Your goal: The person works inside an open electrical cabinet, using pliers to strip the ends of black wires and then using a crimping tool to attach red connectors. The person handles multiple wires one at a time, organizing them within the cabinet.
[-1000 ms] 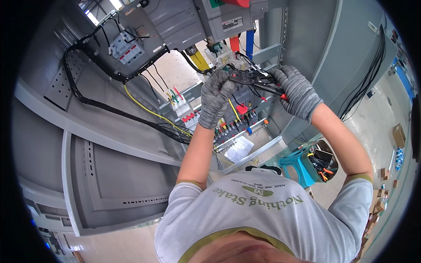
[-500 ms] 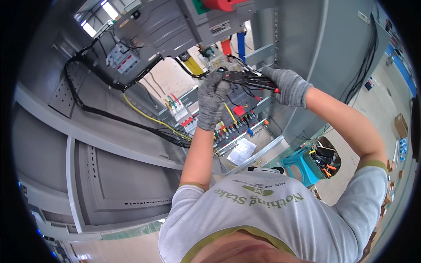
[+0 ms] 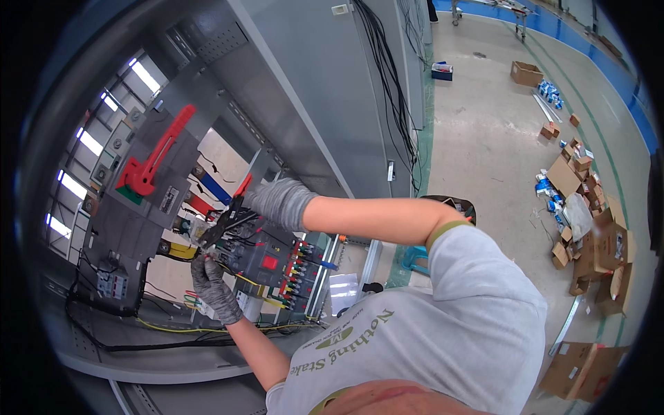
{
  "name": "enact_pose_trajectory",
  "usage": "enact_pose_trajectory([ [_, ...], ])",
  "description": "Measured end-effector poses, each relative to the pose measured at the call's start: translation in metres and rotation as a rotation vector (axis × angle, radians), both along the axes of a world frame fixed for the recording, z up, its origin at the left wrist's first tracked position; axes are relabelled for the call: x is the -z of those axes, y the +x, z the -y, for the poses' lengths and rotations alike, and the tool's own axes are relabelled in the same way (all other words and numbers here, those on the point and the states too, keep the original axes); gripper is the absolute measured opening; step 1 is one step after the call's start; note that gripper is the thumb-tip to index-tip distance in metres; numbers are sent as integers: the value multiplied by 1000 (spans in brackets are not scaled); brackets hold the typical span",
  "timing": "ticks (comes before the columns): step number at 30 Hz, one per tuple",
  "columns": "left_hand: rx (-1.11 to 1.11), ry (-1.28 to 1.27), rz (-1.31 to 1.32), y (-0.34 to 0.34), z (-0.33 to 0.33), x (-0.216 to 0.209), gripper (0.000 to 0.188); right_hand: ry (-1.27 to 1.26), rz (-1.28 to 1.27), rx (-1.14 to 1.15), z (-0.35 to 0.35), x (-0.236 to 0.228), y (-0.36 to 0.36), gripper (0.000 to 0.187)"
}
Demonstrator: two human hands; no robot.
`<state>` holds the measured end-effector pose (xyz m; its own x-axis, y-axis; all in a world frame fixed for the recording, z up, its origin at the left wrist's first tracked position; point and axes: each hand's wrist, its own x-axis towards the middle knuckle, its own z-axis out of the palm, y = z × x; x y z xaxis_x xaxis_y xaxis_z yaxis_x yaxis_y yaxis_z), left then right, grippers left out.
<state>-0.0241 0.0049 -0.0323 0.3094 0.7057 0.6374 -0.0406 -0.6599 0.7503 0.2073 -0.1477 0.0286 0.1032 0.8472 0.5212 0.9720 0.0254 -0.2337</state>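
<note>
My right hand [image 3: 282,203], in a grey knitted glove, is closed round the handles of black pliers [image 3: 223,225]; one red-tipped handle sticks up beside the glove. The jaws point down and left, among wires and a clear plastic part inside the grey cabinet. Just below the jaws is my left hand [image 3: 213,289], also gloved, its fingertips pinched together. What they hold is too small to make out. Close by are the yellow bar [image 3: 181,250], the blue bar [image 3: 215,187] and a dark breaker with a red button [image 3: 270,263].
A grey switch unit with a red lever [image 3: 158,155] fills the cabinet's left side. A row of coloured terminals [image 3: 296,273] lies right of the breaker. Black cables [image 3: 382,62] hang along the grey panel. Cardboard boxes [image 3: 602,252] litter the floor at the right.
My view has swung to the right, showing more floor and boxes. The pliers now point down and left, with my right hand above my left. Both hands stay together at the wiring.
</note>
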Motion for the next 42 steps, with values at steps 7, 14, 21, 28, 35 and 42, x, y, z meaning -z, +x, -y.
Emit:
enact_pose_trajectory([
  [7, 428, -751, 572, -20, 86, 51, 35, 95, -1144, -162, 54, 84, -16, 28],
  [14, 633, -1322, 1115, 11, 166, 103, 45, -15, -1190, -291, 80, 130, -75, 20],
  [21, 930, -1221, 1227, 14, 175, 112, 52, 27, -846, -311, 70, 161, -82, 35],
  [28, 629, -1148, 910, 17, 177, 107, 58, 6, -685, -300, 69, 174, -83, 41],
  [35, 682, -902, 675, 12, 171, 104, 54, -16, -669, -313, 68, 173, -85, 47],
  [42, 112, -151, -268, 11, 171, 91, 42, -63, -1118, -294, 70, 156, -91, 36],
])
